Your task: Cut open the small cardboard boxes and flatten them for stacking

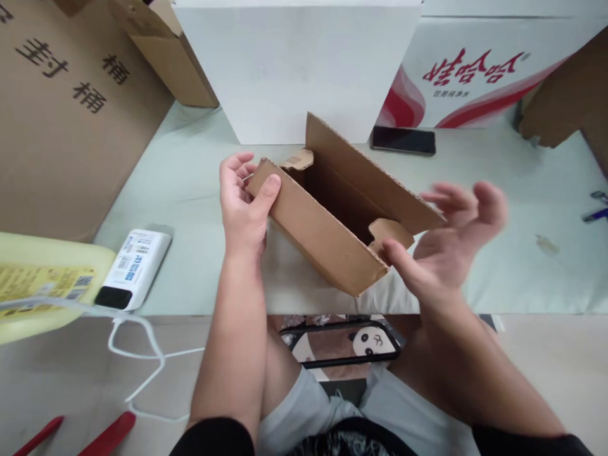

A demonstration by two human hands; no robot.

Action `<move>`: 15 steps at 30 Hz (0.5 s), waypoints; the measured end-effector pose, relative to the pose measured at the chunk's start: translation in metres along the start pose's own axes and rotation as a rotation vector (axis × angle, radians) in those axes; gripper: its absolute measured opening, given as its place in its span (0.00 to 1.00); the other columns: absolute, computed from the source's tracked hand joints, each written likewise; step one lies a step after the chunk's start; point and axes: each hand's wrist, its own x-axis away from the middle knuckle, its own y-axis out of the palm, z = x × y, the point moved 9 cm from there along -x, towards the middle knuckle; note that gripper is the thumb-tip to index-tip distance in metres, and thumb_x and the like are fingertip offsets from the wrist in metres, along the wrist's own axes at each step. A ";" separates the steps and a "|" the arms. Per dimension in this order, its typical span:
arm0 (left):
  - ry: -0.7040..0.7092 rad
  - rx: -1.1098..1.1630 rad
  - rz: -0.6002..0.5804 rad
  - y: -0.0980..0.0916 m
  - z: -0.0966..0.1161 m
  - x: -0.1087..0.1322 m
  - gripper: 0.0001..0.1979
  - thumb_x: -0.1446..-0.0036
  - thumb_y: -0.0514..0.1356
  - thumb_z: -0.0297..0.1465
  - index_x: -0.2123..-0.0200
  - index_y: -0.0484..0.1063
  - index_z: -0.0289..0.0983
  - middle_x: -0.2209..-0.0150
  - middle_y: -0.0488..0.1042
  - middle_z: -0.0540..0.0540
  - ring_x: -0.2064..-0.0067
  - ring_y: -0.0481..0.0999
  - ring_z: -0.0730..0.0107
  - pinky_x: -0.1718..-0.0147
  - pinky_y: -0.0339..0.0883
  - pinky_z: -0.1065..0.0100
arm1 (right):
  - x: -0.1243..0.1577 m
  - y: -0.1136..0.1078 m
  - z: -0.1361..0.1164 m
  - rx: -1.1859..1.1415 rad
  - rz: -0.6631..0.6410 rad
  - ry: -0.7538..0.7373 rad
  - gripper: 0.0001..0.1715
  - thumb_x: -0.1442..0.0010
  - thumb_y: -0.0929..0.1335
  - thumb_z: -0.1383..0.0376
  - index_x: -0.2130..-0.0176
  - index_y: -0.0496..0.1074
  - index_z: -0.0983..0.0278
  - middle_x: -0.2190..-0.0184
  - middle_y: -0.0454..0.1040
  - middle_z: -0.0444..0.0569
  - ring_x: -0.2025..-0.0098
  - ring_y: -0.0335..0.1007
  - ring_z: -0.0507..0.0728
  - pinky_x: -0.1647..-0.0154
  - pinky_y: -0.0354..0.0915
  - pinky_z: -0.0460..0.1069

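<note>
A small brown cardboard box (317, 237) is tilted above the front edge of the table, its top gaping toward me. One long flap (368, 168) stands up at the far side, and small end flaps show at both ends. My left hand (244, 202) grips the box's left corner, thumb on the near panel and fingers behind it. At the right end, my right hand (449, 247) has its fingers spread and slightly blurred. Its thumb is close to the right end flap (390, 234); whether they touch I cannot tell. The inside of the box is dark.
Behind stand a white box (304, 69) and a red-and-white printed carton (470, 76), with a phone (403, 140) in front. At left are a large carton (71, 126), a yellow jug (47, 278), a white power bank (137, 266) and a white cable (156, 354).
</note>
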 end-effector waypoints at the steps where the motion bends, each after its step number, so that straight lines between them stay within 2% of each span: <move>1: 0.020 -0.041 -0.002 0.002 0.000 0.001 0.28 0.52 0.74 0.49 0.51 0.72 0.47 0.52 0.73 0.45 0.47 0.77 0.57 0.49 0.72 0.61 | 0.002 0.007 0.003 -0.133 -0.099 -0.001 0.37 0.35 0.64 0.43 0.33 0.53 0.47 0.45 0.70 0.55 0.44 0.72 0.68 0.47 0.72 0.66; 3: 0.072 -0.111 -0.005 0.006 0.003 0.002 0.27 0.51 0.74 0.47 0.50 0.73 0.48 0.47 0.72 0.44 0.41 0.74 0.53 0.43 0.70 0.57 | 0.006 0.017 0.001 -0.345 -0.270 -0.067 0.27 0.31 0.59 0.43 0.40 0.68 0.49 0.50 0.76 0.53 0.46 0.74 0.67 0.40 0.69 0.68; 4: 0.095 -0.141 -0.016 0.008 0.005 0.002 0.25 0.50 0.74 0.47 0.51 0.75 0.48 0.46 0.72 0.44 0.39 0.72 0.52 0.41 0.69 0.55 | 0.008 0.019 0.000 -0.392 -0.326 -0.100 0.27 0.31 0.58 0.43 0.47 0.74 0.50 0.51 0.77 0.52 0.45 0.74 0.67 0.36 0.66 0.69; 6: 0.115 -0.191 -0.057 0.014 0.007 0.001 0.19 0.48 0.73 0.45 0.55 0.79 0.47 0.44 0.71 0.44 0.37 0.70 0.51 0.36 0.65 0.53 | 0.010 0.020 0.002 -0.391 -0.387 -0.115 0.30 0.31 0.57 0.42 0.55 0.80 0.53 0.51 0.78 0.52 0.43 0.73 0.68 0.31 0.61 0.70; 8: 0.105 -0.226 -0.109 0.019 0.006 0.000 0.13 0.47 0.72 0.43 0.60 0.82 0.45 0.44 0.71 0.44 0.37 0.70 0.50 0.34 0.64 0.52 | 0.011 0.021 0.007 -0.363 -0.424 -0.073 0.32 0.32 0.57 0.41 0.56 0.81 0.54 0.50 0.78 0.53 0.42 0.73 0.68 0.29 0.59 0.70; 11: 0.105 -0.255 -0.146 0.022 0.007 0.000 0.08 0.46 0.71 0.40 0.64 0.84 0.45 0.43 0.71 0.44 0.37 0.71 0.51 0.34 0.65 0.54 | 0.015 0.023 0.013 -0.378 -0.447 -0.020 0.32 0.33 0.58 0.40 0.51 0.79 0.54 0.40 0.73 0.52 0.36 0.69 0.67 0.31 0.63 0.67; 13: 0.129 -0.277 -0.155 0.022 0.009 0.000 0.07 0.44 0.69 0.40 0.63 0.85 0.46 0.43 0.72 0.44 0.37 0.70 0.52 0.35 0.66 0.56 | 0.017 0.023 0.025 -0.442 -0.389 0.059 0.32 0.33 0.58 0.40 0.43 0.72 0.52 0.35 0.68 0.51 0.35 0.68 0.66 0.35 0.67 0.65; 15: 0.163 -0.299 -0.151 0.022 0.012 0.000 0.09 0.41 0.66 0.41 0.63 0.85 0.46 0.44 0.73 0.43 0.37 0.70 0.52 0.36 0.66 0.56 | 0.018 0.025 0.047 -0.485 -0.317 0.198 0.32 0.31 0.57 0.40 0.39 0.67 0.52 0.37 0.70 0.52 0.39 0.72 0.63 0.42 0.71 0.61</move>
